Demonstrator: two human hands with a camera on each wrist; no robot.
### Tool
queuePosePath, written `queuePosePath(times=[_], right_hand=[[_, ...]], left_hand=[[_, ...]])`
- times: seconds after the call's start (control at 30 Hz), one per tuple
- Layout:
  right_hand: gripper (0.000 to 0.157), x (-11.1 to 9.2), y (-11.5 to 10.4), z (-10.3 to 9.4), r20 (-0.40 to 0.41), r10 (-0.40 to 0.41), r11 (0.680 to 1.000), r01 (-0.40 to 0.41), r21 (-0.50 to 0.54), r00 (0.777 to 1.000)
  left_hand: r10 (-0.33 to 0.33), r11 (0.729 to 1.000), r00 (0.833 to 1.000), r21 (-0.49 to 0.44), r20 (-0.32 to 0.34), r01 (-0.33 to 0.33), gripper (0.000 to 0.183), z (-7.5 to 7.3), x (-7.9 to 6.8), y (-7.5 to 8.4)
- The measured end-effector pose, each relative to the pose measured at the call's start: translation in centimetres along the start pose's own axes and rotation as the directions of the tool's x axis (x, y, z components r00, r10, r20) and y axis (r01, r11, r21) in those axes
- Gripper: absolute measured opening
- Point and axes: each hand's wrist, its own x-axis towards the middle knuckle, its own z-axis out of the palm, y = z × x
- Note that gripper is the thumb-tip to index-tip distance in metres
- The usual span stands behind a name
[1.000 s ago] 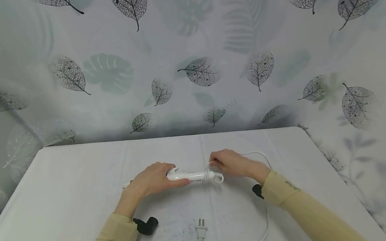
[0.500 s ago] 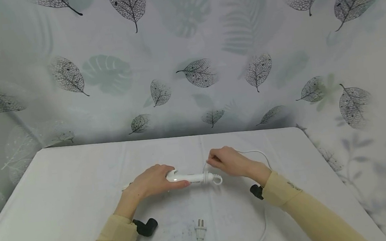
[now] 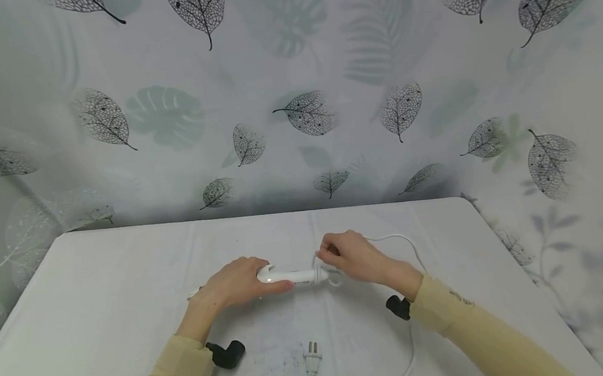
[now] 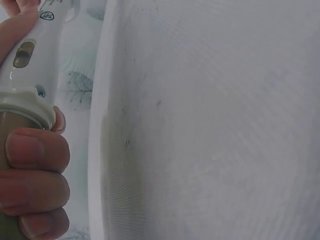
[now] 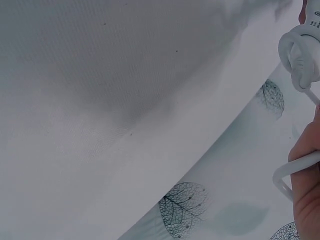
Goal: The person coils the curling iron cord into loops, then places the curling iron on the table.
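Note:
A white curling iron (image 3: 301,276) lies sideways between the hands, just over the table. My left hand (image 3: 236,282) grips it, fingers curled round the tan barrel (image 4: 14,135) in the left wrist view, thumb along the handle. An oval switch (image 4: 23,54) shows on that handle. White cord (image 5: 292,50) is looped round the handle's end in the right wrist view. With bent fingers my right hand (image 3: 354,259) pinches the cord close to that end; its fingertips are partly hidden. The cord runs on behind the right hand and down the table.
A white two-pin plug (image 3: 312,358) lies on the white table (image 3: 108,294) near the front, between the forearms. More power cord (image 3: 409,368) trails to the plug's right. Behind the table hangs a leaf-patterned curtain (image 3: 261,63). Black wrist mounts (image 3: 228,355) sit at the sleeves.
My right hand first rises slightly off the handle's end with the cord, then comes left and over it, partly covering the coiled part. The left hand keeps its grip, almost still.

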Motion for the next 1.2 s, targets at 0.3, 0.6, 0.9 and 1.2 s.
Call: queuePosePath(times=[0.3, 0.6, 0.9, 1.2], right_hand=[[0.015, -0.7, -0.9, 0.5, -0.030, -0.027, 0.999, 0.027, 0.017, 0.999], [0.014, -1.3, -2.0, 1.1, -0.039, 0.025, 1.000, -0.026, -0.017, 0.999], [0.014, -1.8, -2.8, 2.0, -0.098, 0.045, 0.995, -0.053, -0.078, 0.994], [0.014, -2.8, -2.9, 2.9, -0.112, 0.034, 0.986, -0.052, -0.158, 0.993]], left_hand=[[-0.027, 1.000, 1.000, -0.001, -0.009, 0.027, 0.059, 0.1, 0.0, -0.2], [-0.030, 0.999, 0.999, 0.014, -0.029, 0.030, 0.060, 0.3, 0.0, -0.3], [-0.044, 0.999, 0.997, 0.028, -0.056, 0.045, 0.065, 0.2, -0.2, 0.0], [-0.044, 0.998, 0.997, 0.032, -0.068, 0.046, 0.061, 0.1, -0.1, 0.0]])
